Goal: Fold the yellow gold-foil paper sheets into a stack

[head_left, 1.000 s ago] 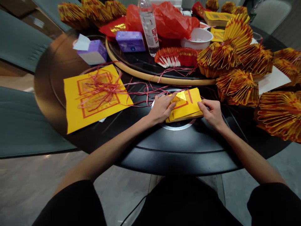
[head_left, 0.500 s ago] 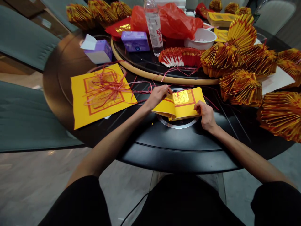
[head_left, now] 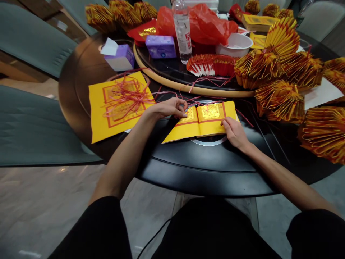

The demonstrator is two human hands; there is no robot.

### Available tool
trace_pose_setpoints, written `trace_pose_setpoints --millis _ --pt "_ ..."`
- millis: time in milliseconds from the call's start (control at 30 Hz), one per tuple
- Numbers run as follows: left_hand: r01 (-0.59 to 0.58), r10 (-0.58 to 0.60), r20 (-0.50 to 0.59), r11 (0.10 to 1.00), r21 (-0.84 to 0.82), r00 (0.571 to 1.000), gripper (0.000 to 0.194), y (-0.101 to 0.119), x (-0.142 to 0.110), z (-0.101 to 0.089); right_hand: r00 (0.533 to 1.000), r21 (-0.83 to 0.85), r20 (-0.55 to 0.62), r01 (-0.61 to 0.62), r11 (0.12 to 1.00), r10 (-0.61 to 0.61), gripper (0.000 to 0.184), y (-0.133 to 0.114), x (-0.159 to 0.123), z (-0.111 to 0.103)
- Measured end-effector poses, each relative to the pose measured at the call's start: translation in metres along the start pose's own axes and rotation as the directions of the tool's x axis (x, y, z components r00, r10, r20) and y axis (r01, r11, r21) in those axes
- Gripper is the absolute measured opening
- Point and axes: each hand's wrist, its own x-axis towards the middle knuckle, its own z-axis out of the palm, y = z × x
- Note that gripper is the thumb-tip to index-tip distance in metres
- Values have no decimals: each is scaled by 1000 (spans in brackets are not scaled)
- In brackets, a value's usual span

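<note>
A stack of yellow joss paper (head_left: pixel 214 125) with red borders and gold foil lies in front of me, its top sheet opened out to the left like a book. My left hand (head_left: pixel 174 108) is at the upper edge of the opened sheet (head_left: pixel 181 131), thumb and fingers pinched together on it. At the stack's right side, my right hand (head_left: pixel 235 132) has its fingers curled, with thumb and forefinger closed at the paper. Pink-red ribbon strands (head_left: pixel 128 94) lie heaped on a flat yellow sheet (head_left: pixel 99 124) to the left.
Folded gold paper fans (head_left: pixel 279 99) crowd the right side. Behind, on the turntable (head_left: pixel 161 80), stand a water bottle (head_left: pixel 183 37), a purple tissue pack (head_left: pixel 161 46), a white bowl (head_left: pixel 235 46) and a row of red folded papers (head_left: pixel 211 65). Another tissue pack (head_left: pixel 120 58) sits at left.
The top sheet of the stack has swung over to the left and now lies opened out. My left hand moved left with it; my right hand shifted slightly left along the stack's right side.
</note>
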Motion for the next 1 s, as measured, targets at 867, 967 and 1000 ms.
trace_pose_setpoints --millis 867,967,1000 --pt "71 -71 12 997 5 997 55 -15 8 -1 880 -592 471 267 761 58 53 -70 63 30" --pt "75 -75 -7 997 -2 997 55 -14 7 0 886 -591 461 259 764 57 55 -53 61 36" --pt "73 -73 -11 997 2 997 55 -14 7 0 889 -592 456 257 764 55 56 -49 60 37"
